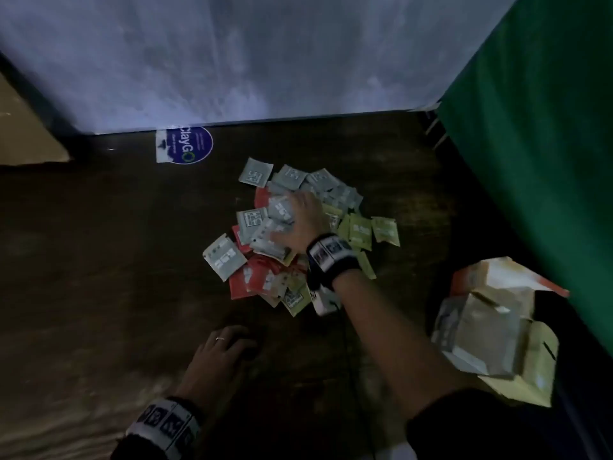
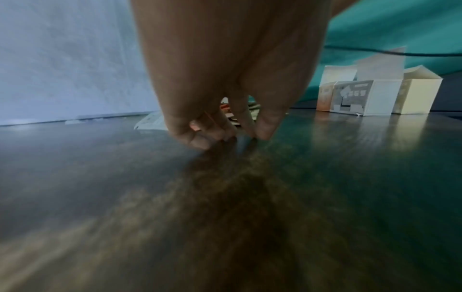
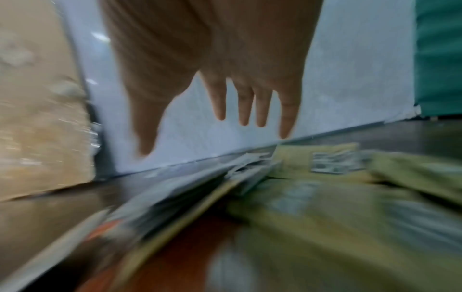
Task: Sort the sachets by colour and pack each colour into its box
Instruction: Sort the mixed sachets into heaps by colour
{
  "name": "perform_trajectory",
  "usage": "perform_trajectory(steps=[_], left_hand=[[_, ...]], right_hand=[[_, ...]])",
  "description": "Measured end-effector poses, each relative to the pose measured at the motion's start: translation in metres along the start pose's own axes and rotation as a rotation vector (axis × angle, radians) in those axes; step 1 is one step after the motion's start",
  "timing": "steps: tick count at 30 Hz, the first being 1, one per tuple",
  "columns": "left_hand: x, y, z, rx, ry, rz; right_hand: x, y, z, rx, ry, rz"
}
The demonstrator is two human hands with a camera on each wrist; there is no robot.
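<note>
A mixed pile of sachets lies mid-table: grey sachets (image 1: 255,174) at the far side, red sachets (image 1: 245,280) on the near left, yellow-green sachets (image 1: 361,229) on the right. My right hand (image 1: 300,217) hovers over the grey ones with straight, spread fingers (image 3: 260,110) and grips nothing. My left hand (image 1: 225,343) rests on the bare table short of the pile, its fingertips (image 2: 262,132) touching the wood and holding nothing. An orange box (image 1: 471,277), a grey box (image 1: 477,330) and a yellow box (image 1: 530,376) stand open at the right.
The dark wooden table (image 1: 99,260) ends at a white sheet (image 1: 232,61) behind. A green cloth (image 1: 547,161) walls off the right side. A cardboard piece (image 1: 23,127) sits far left, and a round blue sticker (image 1: 190,146) is on the table near the back.
</note>
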State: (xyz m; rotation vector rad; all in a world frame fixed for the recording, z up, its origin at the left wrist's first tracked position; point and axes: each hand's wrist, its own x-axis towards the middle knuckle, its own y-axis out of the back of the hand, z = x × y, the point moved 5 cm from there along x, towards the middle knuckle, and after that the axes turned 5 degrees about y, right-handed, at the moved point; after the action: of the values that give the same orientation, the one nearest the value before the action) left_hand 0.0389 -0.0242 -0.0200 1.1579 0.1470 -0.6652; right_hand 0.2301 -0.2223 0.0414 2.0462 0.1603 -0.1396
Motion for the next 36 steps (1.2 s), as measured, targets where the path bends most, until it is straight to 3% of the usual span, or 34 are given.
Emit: perform_trajectory(steps=[3, 7, 10, 15, 20, 23, 26, 29, 32, 36], left_hand=[[0.008, 0.002, -0.001, -0.001, -0.011, -0.040], [0.022, 0.007, 0.002, -0.055, -0.021, -0.039], [0.035, 0.018, 0.012, -0.111, -0.051, -0.030], [0.057, 0.047, 0.032, -0.183, -0.081, 0.046], [0.078, 0.075, 0.051, -0.268, -0.097, 0.155], [0.089, 0.076, 0.061, -0.238, -0.109, 0.207], [0.099, 0.069, 0.069, -0.148, -0.053, 0.227], [0.107, 0.062, 0.082, -0.007, -0.040, 0.224], [0.113, 0.057, 0.077, 0.069, 0.041, 0.205], [0.120, 0.058, 0.069, -0.045, 0.104, 0.116]], right_hand=[[0.034, -0.017, -0.002, -0.133, -0.074, -0.321], [0.048, -0.025, 0.001, -0.215, -0.027, -0.409], [0.054, -0.012, 0.000, -0.035, 0.005, -0.362], [0.030, 0.027, 0.031, 0.274, -0.176, -0.165], [-0.065, 0.056, 0.090, 0.914, -0.465, 0.187], [-0.141, 0.045, 0.125, 1.101, -0.662, 0.320], [-0.205, 0.007, 0.162, 1.027, -0.834, 0.361], [-0.232, -0.030, 0.192, 0.847, -0.906, 0.357], [-0.234, -0.028, 0.187, 0.774, -0.894, 0.363], [-0.239, -0.022, 0.180, 0.710, -0.876, 0.325]])
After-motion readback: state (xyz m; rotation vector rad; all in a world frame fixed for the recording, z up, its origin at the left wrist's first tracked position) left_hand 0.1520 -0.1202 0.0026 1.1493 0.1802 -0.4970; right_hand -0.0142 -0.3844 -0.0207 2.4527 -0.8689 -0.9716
